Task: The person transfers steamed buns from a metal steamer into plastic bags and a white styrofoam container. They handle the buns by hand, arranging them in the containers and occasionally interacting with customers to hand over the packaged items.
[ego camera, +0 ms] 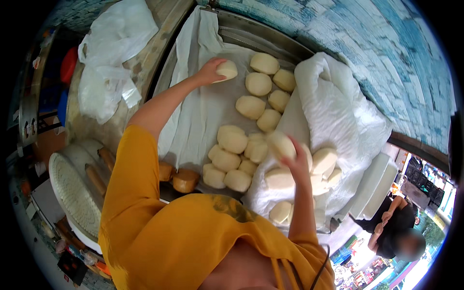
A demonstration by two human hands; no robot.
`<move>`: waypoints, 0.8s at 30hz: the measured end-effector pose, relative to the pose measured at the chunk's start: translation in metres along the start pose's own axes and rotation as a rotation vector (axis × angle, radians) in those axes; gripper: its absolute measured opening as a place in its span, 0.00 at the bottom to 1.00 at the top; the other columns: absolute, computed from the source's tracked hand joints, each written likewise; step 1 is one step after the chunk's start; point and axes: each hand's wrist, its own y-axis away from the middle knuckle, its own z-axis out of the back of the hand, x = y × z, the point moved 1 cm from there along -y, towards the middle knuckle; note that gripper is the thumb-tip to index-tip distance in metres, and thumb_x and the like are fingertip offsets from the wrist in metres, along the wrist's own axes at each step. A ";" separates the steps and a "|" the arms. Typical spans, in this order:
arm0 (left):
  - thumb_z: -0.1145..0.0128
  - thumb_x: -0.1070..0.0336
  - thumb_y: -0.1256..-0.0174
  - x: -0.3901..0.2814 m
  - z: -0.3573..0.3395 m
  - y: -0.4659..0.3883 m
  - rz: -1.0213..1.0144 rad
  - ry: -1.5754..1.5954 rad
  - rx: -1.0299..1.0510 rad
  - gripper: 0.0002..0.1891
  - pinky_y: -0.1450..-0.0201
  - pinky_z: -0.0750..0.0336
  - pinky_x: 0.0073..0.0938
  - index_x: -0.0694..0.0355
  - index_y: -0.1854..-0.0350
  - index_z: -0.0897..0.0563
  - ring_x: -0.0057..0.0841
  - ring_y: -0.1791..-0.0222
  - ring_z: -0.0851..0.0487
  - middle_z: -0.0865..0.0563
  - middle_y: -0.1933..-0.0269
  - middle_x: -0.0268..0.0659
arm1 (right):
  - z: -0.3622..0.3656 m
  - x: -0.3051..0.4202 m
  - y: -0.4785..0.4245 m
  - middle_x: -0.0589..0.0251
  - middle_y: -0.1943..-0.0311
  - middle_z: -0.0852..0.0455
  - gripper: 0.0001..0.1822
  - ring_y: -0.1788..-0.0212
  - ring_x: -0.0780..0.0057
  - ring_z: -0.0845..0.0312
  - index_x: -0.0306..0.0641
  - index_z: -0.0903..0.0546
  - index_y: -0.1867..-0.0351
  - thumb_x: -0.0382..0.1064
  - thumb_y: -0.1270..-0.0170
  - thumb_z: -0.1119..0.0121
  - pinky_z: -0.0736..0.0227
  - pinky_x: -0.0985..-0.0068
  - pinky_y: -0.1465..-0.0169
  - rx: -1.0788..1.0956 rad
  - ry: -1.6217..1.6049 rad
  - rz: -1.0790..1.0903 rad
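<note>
My left hand grips a pale steamed bun over the far left part of a white cloth that lines a large metal tray. In my right hand is another bun, slightly blurred, above the near right part. Several buns lie spaced on the cloth at the far middle. Nearer to me, more buns are piled together. To the right of my right hand, several buns rest on a thick white quilted cloth, with others partly hidden by my forearm.
Plastic bags lie on the ledge at left. A round white container with wooden rolling pins stands near left. Brown blocks sit at the tray's near edge. White foam box at right; beyond it, a person in black. A blue wall borders the far side.
</note>
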 end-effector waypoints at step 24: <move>0.48 0.75 0.49 0.087 0.056 -0.165 -0.001 -0.778 0.195 0.12 0.54 0.25 0.38 0.60 0.60 0.22 0.41 0.53 0.22 0.22 0.53 0.45 | -0.082 -0.053 -0.462 0.50 0.66 0.16 0.09 0.61 0.54 0.20 0.41 0.15 0.69 0.35 0.52 0.43 0.25 0.64 0.58 0.151 1.313 0.215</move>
